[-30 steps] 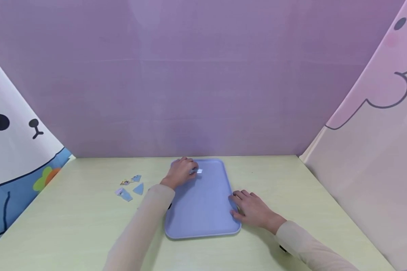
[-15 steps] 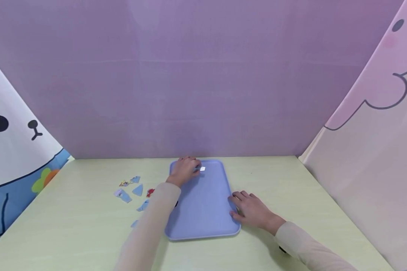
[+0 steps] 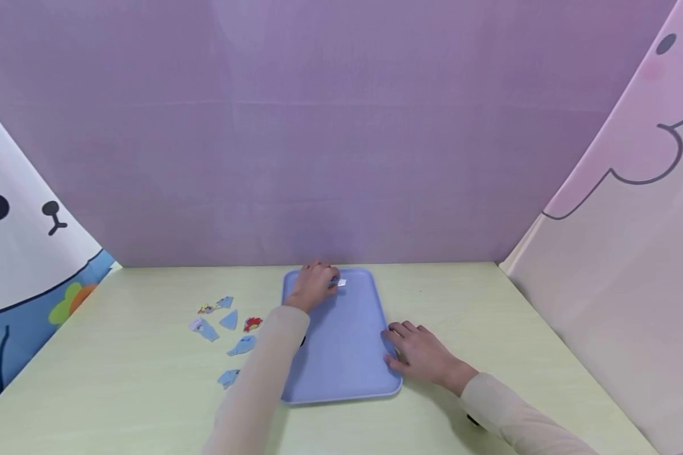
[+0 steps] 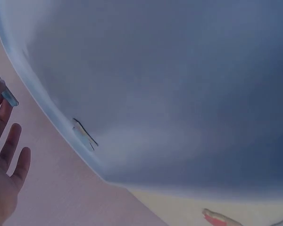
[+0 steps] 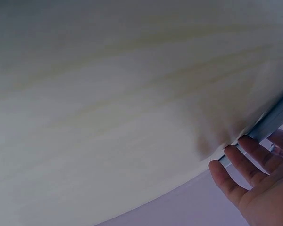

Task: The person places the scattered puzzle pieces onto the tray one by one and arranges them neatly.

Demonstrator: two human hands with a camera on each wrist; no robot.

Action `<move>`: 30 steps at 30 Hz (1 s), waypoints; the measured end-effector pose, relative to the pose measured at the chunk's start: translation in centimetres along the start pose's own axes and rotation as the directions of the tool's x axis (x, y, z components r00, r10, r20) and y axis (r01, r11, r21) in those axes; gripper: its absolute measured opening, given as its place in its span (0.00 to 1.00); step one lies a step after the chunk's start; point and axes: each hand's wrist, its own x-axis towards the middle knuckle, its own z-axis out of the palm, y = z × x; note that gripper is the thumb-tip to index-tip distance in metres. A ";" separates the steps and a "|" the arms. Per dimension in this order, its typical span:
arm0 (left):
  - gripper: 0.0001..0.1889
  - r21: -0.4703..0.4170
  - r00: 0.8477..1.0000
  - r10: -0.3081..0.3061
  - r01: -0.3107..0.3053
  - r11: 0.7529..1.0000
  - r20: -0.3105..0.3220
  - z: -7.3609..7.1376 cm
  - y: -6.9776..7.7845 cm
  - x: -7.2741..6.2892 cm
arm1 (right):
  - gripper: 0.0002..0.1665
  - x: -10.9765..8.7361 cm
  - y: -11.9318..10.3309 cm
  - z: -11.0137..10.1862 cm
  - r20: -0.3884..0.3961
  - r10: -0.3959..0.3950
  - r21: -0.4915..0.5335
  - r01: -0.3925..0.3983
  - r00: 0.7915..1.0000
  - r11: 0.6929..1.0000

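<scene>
My left hand (image 3: pixel 314 286) is over the far end of the lavender tray (image 3: pixel 344 354). Between thumb and fingertip it pinches a small flat puzzle piece (image 4: pixel 9 96), seen nearly edge-on in the left wrist view; a pale corner of it (image 3: pixel 342 283) pokes out in the head view. Another thin flat piece (image 4: pixel 85 134) lies inside the tray near its rim. At the tray's right side, my right hand (image 3: pixel 424 354) rests with its relaxed fingertips on the rim. The right wrist view has these loosely bent fingers (image 5: pixel 236 174) by the tray's edge.
Left of the tray, several loose pieces lie on the pale table (image 3: pixel 119 379), among them a red one (image 3: pixel 253 323), a blue triangle (image 3: pixel 229 319) and a blue-and-lilac one (image 3: pixel 204 329). A purple cloth wall (image 3: pixel 341 158) stands behind the table.
The left hand has shifted slightly right over the tray's far end, still pinching its piece. As the forearm moved right, the red piece and lower blue pieces came into view. The right hand stays put.
</scene>
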 end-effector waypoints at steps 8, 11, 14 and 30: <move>0.07 0.024 0.998 -0.050 0.049 0.998 0.037 0.3 0.2 0.2 | 0.27 0.0 -0.1 -0.2 -0.001 0.000 0.001 0.000 1.000 1.000; 0.07 0.026 0.997 -0.064 0.063 0.998 0.048 0.5 0.2 0.2 | 0.27 0.0 -0.1 -0.2 0.000 0.001 0.001 -0.001 1.000 1.000; 0.07 0.023 0.996 -0.069 0.067 0.997 0.050 0.8 0.2 0.2 | 0.27 -0.1 0.0 -0.1 0.002 0.003 0.003 -0.004 1.000 1.000; 0.06 0.034 0.997 -0.062 0.061 0.998 0.035 1.8 -0.1 0.6 | 0.28 0.0 -0.1 -0.1 -0.014 -0.005 -0.011 0.005 1.000 1.000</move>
